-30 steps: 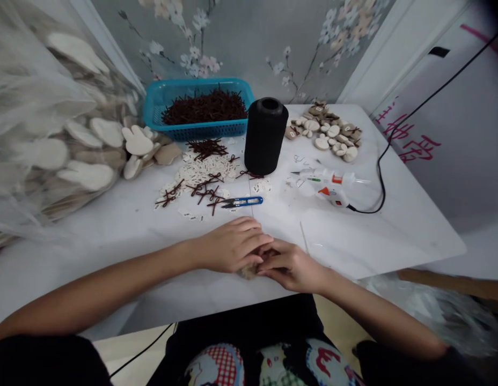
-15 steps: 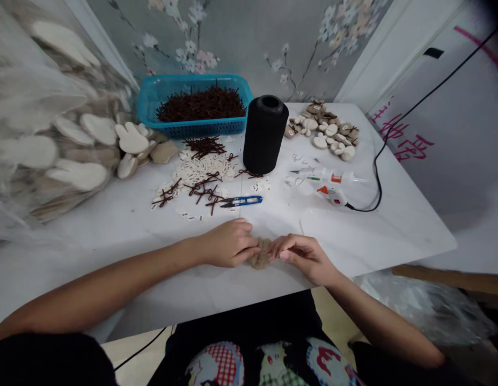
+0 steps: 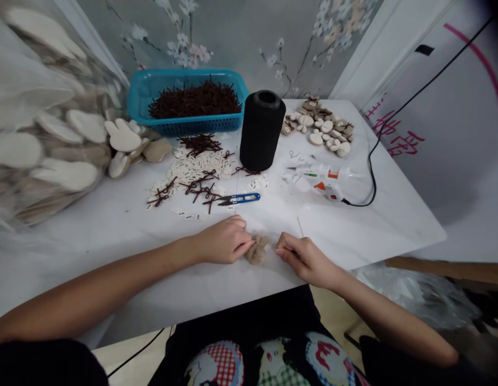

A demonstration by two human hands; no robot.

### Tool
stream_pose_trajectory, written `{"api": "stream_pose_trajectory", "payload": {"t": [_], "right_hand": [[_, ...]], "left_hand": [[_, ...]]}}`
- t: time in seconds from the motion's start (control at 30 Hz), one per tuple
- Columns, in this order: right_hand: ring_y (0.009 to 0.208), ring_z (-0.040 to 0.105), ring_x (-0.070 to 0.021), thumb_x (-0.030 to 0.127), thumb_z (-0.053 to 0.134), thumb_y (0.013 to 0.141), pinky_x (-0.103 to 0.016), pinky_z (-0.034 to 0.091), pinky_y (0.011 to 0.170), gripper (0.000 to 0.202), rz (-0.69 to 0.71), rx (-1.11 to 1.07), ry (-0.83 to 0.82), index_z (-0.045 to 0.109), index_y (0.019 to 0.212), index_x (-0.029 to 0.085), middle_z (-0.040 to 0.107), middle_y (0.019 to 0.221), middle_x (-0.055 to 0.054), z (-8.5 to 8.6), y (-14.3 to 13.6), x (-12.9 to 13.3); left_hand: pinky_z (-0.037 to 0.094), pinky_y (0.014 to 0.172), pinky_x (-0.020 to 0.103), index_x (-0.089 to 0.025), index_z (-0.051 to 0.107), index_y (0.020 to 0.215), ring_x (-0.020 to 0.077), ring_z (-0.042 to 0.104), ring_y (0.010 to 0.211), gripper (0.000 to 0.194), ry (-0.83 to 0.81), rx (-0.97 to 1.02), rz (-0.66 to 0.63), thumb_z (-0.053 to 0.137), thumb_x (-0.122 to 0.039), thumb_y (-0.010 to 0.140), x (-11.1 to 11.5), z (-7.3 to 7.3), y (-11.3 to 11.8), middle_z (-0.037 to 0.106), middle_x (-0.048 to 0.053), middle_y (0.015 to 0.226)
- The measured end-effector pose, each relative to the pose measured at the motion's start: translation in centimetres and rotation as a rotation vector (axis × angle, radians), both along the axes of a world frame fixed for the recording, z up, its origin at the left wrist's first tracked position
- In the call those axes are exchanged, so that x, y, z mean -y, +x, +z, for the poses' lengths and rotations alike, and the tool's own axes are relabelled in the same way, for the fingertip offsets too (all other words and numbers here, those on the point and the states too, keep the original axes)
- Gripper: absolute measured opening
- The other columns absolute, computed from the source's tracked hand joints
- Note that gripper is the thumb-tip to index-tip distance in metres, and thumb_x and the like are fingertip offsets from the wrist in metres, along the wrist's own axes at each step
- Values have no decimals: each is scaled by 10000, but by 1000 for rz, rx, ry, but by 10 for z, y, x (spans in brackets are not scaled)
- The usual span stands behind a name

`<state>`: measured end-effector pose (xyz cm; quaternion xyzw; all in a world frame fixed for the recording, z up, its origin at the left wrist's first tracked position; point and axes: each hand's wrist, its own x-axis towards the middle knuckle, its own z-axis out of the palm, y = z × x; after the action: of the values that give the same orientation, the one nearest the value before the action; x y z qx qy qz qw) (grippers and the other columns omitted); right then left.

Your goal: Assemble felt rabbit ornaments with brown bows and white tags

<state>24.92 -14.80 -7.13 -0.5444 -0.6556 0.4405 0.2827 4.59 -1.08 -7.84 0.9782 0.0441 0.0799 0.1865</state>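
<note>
Currently, in the head view, the small brown piece [image 3: 257, 252] lies on the white table [image 3: 192, 287] between the two hands, close to the near edge. The left hand [image 3: 225, 240] sits at nine o'clock from it, thumb and forefinger closed on its upper left edge, the other fingers curled under. At three o'clock, just clear of the piece, is the right hand [image 3: 299, 256], its fingers drawn together in a pinch; I cannot tell whether something fine is held between the tips.

The piece is tan-brown and fuzzy, with a rounded lower part and uneven lobes above. A small pale patch shows on its side toward three o'clock, too blurred to make out. Its left margin is partly covered by the fingertips.

Out from the piece, blue-handled snips [image 3: 240, 199] lie at eleven o'clock, and a black cone of thread [image 3: 262, 131] stands upright farther off at twelve. A blue basket [image 3: 188, 127] filled with dark brown bows [image 3: 195, 99] is at eleven, well beyond the snips. At two o'clock, a thin pale stick [image 3: 300, 226] lies near the right hand, with a corded glue gun [image 3: 332, 192] past it.
</note>
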Motion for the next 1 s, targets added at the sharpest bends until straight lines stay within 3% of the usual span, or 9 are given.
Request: {"api": "stream_pose_trajectory", "payload": {"t": [0.13,0.23,0.33,0.4,0.47,0.63,0.73,0.87,1.0], "right_hand": [[496,363,-88,282,394,956,-211,273,501,172,-100,21,-15,431,808,204,375,574,66,2,-6,-2],[471,360,-95,357,473,924,-212,266,486,176,-225,67,-23,469,994,196,376,546,84,3,-17,-9],[491,388,-94,385,600,847,-210,293,502,296,-173,120,-35,541,1061,189,450,565,70,6,-26,-19],[522,405,-85,343,578,862,-207,311,524,161,-107,110,-24,615,888,188,498,599,46,8,-28,-26],[517,377,-75,320,535,885,-204,299,516,218,-85,84,-12,612,745,172,481,583,42,10,-28,-32],[483,268,-60,364,565,849,-204,235,461,360,-98,-42,-20,481,566,157,327,511,65,10,-28,-52],[482,295,-58,295,560,836,-198,257,470,372,-97,-94,56,417,519,162,332,497,65,5,-32,-70],[527,437,-73,164,497,835,-193,341,530,266,-10,-92,99,531,572,149,514,550,33,0,-37,-90],[523,459,-81,152,501,835,-193,343,522,260,-47,3,119,587,590,145,561,553,21,-1,-40,-99]], "left_hand": [[394,658,291,-170,492,548,154,414,576,379,80,82,-30,396,-208,912,3,-1,0,435,13,519],[372,645,300,-177,471,549,157,387,575,366,117,158,-19,405,-205,908,4,1,0,420,7,508],[336,623,303,-183,422,536,152,356,571,363,25,166,13,427,-221,897,3,6,0,382,-11,490],[311,593,296,-183,362,511,143,332,560,401,-136,146,74,455,-264,893,2,11,-1,322,-26,471],[295,570,287,-179,311,485,132,317,551,454,-371,164,163,500,-303,879,0,18,-1,277,-36,472],[364,624,295,-158,495,501,145,486,675,381,-1133,361,280,590,-333,825,-2,39,6,519,30,702],[355,584,290,-168,383,421,117,407,525,467,-1498,462,373,588,-317,814,-6,42,17,349,-18,471],[277,478,257,-168,151,410,53,201,398,578,-1708,507,561,648,-159,704,-16,40,26,131,-66,399],[276,460,239,-156,85,470,34,188,377,623,-1746,576,568,679,-99,646,-22,61,17,78,-74,427]]}}
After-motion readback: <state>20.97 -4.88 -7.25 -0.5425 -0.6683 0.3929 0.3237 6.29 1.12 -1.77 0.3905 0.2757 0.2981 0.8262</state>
